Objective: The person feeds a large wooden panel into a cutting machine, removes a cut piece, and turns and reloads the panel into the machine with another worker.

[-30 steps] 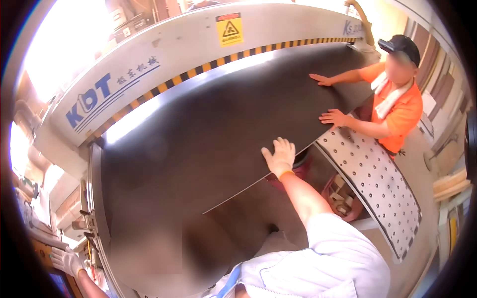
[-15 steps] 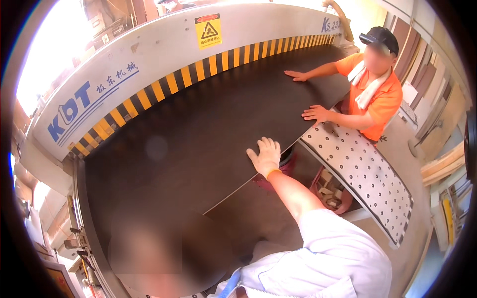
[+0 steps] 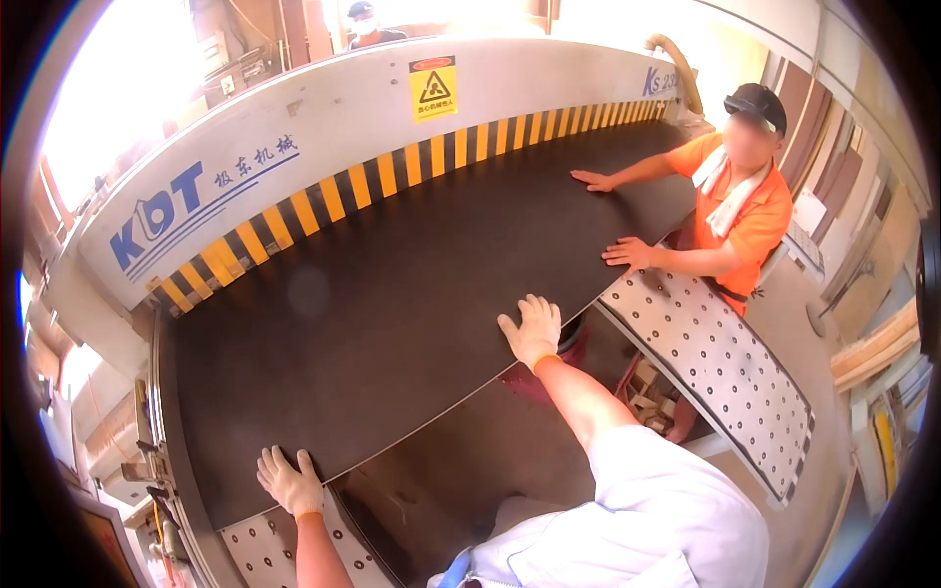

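Note:
A large dark board (image 3: 392, 284) lies flat in front of a long grey panel saw (image 3: 333, 108). My left hand (image 3: 291, 482), in a pale glove, rests open on the board's near left edge with its fingers spread. Farther right along the same edge, my right hand (image 3: 534, 330), also gloved, presses flat on the surface with fingers apart. Across the board's right end, a co-worker in an orange shirt (image 3: 760, 211) has two bare hands laid on it. The board's far edge runs up to the saw's yellow-and-black striped strip (image 3: 338, 196).
Perforated support tables stand at right (image 3: 716, 363) and under my left forearm (image 3: 257, 551). Between them, a bin of offcuts (image 3: 649, 397) sits below the board's edge. A metal guide rail (image 3: 162, 421) borders the left side. Another person (image 3: 365, 24) is behind the saw.
My left hand now shows on the board's near left edge, where a blur covered that area before. The view has shifted slightly. My right hand stays flat on the board, as do the co-worker's hands.

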The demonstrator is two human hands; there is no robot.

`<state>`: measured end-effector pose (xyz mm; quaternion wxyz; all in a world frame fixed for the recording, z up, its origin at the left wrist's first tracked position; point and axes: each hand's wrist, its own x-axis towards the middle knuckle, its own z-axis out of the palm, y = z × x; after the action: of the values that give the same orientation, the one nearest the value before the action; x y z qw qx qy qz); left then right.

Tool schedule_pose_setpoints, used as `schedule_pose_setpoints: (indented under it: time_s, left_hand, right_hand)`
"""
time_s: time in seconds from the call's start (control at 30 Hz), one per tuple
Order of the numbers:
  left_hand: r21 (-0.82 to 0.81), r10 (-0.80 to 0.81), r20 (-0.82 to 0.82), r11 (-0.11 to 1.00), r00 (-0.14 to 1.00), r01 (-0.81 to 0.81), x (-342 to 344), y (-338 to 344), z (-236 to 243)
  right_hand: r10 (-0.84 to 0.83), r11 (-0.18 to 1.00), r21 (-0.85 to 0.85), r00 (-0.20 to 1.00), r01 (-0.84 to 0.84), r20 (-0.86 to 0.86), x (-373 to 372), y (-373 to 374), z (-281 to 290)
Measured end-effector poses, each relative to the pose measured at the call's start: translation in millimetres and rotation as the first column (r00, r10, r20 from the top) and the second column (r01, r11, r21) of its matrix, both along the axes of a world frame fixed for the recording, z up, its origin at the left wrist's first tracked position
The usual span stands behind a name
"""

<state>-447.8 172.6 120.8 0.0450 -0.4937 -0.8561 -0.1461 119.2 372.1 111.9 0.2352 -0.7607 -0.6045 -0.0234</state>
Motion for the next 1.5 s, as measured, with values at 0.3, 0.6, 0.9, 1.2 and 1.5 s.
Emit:
schedule_pose_setpoints:
  time_s: [0.3, 0.6, 0.9, 1.2, 1.5]
  left_hand:
    - [0.093, -0.044, -0.102, 0.994, 0.994, 0.054, -11.0, 12.7, -27.9]
    - [0.079, -0.010, -0.053, 0.997, 0.999, 0.014, -5.2, 4.1, 3.0]
    - [0.082, -0.006, -0.028, 0.997, 1.000, 0.008, -7.2, -3.2, -1.3]
    - [0.018, 0.012, -0.023, 1.000, 1.000, -0.012, -7.1, -5.8, 11.9]
    - [0.048, 0.007, 0.027, 0.999, 1.000, -0.009, -3.5, -2.2, 10.9]
  right_hand:
    - [0.001, 0.996, 0.093, 0.995, -0.010, 0.098, 5.8, 8.2, -5.9]
    - [0.019, 0.997, 0.066, 0.993, -0.027, 0.114, -6.7, 9.1, -7.9]
    - [0.037, 0.998, 0.044, 0.994, -0.042, 0.106, -2.7, 8.3, -10.2]
    - [0.052, 0.997, 0.046, 0.991, -0.058, 0.124, 0.3, 10.6, -19.1]
    - [0.029, 0.999, 0.031, 0.993, -0.033, 0.115, -1.8, 6.6, -9.1]
